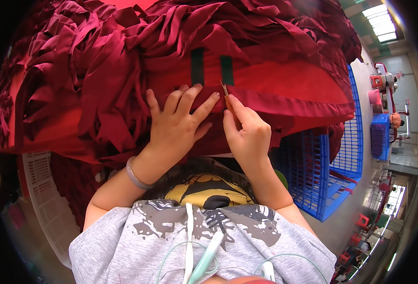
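Observation:
My left hand (178, 111) lies on the dark red fabric with its fingers spread, pressing on nothing but cloth. In my right hand (249, 130) is a seam ripper (227, 97) with an orange-brown handle and a slim metal tip pointing away from me. The tip is beside a fabric strip (289, 103), a long dark red band with a folded edge that runs off to the right. Just beyond my fingers, two dark green bars (197, 66) show on the brighter red surface (270, 73).
Heaped dark red fabric pieces (105, 57) cover the far side and left. A blue plastic crate (320, 165) stands at the right and a white perforated basket (45, 189) at the lower left. Another blue crate (380, 135) and red stools (363, 220) are farther off.

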`<action>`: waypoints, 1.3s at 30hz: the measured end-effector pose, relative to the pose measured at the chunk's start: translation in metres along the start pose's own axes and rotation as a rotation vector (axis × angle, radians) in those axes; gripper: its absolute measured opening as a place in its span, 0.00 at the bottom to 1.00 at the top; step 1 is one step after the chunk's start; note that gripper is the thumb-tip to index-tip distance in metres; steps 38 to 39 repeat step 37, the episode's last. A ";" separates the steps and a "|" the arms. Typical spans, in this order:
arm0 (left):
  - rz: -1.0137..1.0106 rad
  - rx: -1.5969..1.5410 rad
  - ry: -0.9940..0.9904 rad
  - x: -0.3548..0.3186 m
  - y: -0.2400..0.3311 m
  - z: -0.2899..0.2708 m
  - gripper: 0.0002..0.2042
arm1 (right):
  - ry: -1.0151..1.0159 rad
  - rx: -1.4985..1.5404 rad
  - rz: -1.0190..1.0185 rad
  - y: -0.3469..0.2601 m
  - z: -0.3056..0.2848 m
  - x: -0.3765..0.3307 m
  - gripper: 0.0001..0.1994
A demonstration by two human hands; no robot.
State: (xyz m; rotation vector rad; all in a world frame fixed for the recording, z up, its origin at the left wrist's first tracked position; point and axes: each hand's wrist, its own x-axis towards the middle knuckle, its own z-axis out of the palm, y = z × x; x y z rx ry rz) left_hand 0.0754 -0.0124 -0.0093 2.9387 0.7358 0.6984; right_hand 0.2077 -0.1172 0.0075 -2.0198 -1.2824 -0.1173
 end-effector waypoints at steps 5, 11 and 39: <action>-0.005 -0.029 -0.003 -0.002 0.001 -0.001 0.31 | 0.201 -0.079 0.109 0.014 -0.009 0.015 0.15; -0.017 -0.060 0.021 -0.002 0.000 -0.001 0.33 | -0.011 -0.019 -0.176 -0.004 -0.027 0.004 0.16; -0.023 -0.121 -0.064 0.017 -0.009 -0.013 0.23 | 0.097 -0.129 -0.191 0.000 0.015 0.004 0.17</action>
